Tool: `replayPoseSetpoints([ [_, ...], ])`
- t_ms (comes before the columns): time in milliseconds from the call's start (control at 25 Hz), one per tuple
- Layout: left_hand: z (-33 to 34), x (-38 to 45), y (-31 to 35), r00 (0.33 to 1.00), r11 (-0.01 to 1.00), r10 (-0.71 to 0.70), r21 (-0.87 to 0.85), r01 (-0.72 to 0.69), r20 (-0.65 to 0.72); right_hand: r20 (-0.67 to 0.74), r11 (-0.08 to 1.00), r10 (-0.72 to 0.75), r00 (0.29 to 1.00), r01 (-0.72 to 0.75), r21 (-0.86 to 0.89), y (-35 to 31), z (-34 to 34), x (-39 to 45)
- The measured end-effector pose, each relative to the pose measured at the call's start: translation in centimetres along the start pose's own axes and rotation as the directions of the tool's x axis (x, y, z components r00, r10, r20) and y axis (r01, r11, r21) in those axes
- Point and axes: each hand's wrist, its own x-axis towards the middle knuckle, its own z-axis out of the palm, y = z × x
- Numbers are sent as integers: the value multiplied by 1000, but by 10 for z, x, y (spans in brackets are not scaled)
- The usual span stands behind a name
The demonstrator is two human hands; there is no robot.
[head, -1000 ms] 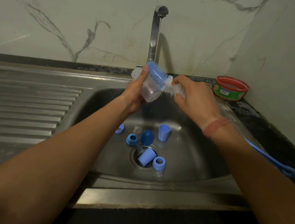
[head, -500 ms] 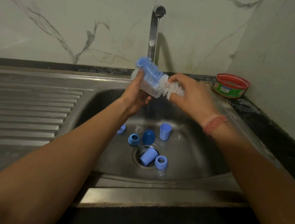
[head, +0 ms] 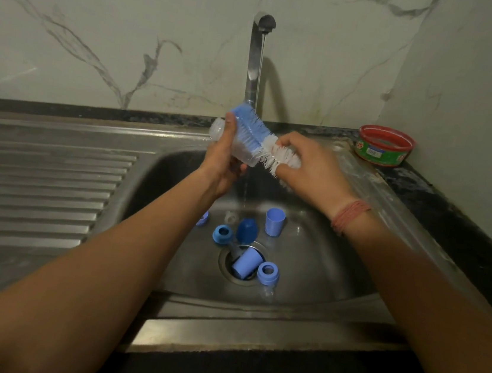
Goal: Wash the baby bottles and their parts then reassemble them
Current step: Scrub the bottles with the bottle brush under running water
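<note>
Over the sink my left hand grips a clear baby bottle, held on its side. My right hand holds a bottle brush with blue and white bristles, laid along the bottle's outside. On the basin floor lie blue parts: two screw rings, a dark blue cap, an upright light blue cup, and another cup lying over the drain. A further blue piece peeks out behind my left forearm.
The steel tap runs a thin stream of water into the steel sink. A ribbed drainboard lies to the left. A red and green tub stands on the dark counter at the back right, by the marble wall.
The brush has slid further left along the bottle, its blue tip now past my left thumb. Both hands stayed over the basin.
</note>
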Motion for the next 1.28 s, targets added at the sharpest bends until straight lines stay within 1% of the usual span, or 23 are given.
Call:
replayPoseSetpoints([
  [240,2,1,0,1000,998,13,-65,-13,-7,-38,993,29,999,-33,-109,7,-2,1],
  [360,-1,3,-1,998,988,33,-149,-42,-62,-7,997,32,999,-32,-67,2,2,-4],
  [440,-6,3,1,997,983,47,-176,-56,-54,18,999,15,1000,-14,-44,-4,4,-5],
  [560,3,-5,0,998,998,27,-59,-24,56,-16,999,38,999,-38,-38,-1,5,-3],
  [680,19,-16,-8,987,997,-27,73,16,161,-54,995,78,995,-81,-59,9,1,0],
  [800,22,-18,-8,973,993,-66,110,43,220,-77,992,81,994,-88,-90,13,-2,2],
  [880,19,-17,-6,972,993,-68,111,44,223,-80,992,86,993,-93,-89,13,-3,2],
  [1000,16,-15,-2,984,999,-45,25,42,171,-55,994,86,995,-90,-66,9,-5,-1],
  [1120,7,-12,2,994,995,-28,-95,38,104,-5,999,44,999,-44,-29,0,1,-5],
  [1200,3,-14,4,989,989,-51,-134,70,139,3,999,34,999,-33,-26,-2,4,-4],
  [1280,6,-21,6,976,982,-111,-129,136,189,-22,997,63,998,-64,-37,3,2,0],
])
